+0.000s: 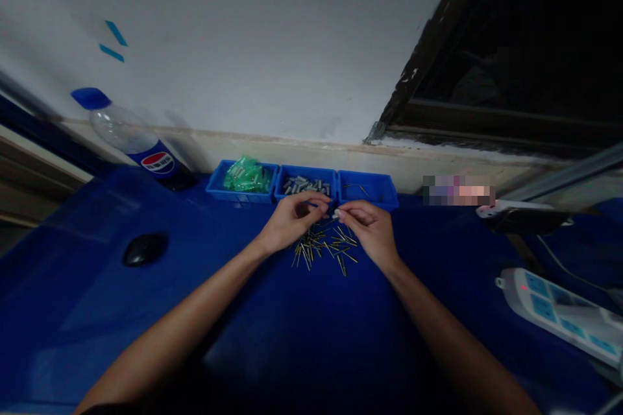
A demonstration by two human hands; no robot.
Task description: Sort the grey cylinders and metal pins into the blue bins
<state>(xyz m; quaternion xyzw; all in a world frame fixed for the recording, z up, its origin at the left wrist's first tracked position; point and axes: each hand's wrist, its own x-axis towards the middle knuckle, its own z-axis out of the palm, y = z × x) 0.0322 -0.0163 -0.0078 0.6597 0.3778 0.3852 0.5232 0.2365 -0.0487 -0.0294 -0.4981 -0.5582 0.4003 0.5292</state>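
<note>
My left hand (298,217) is closed in a pinch above the pile of thin metal pins (311,248); what its fingertips hold is too small to name. Close on its right, my right hand (367,227) pinches a small whitish piece (335,213) between thumb and forefinger. Just behind both hands, the middle blue bin (283,193) holds many small grey cylinders (304,185). The right blue bin (379,189) has a few thin pins in it. In the left blue bin (214,185) lies a green plastic bag (247,174) with small parts.
A soda bottle (129,136) leans at the back left, with a black mouse (145,249) in front of it on the blue table (292,337). At the right are a phone (528,219) and a white power strip (559,311) with a red light.
</note>
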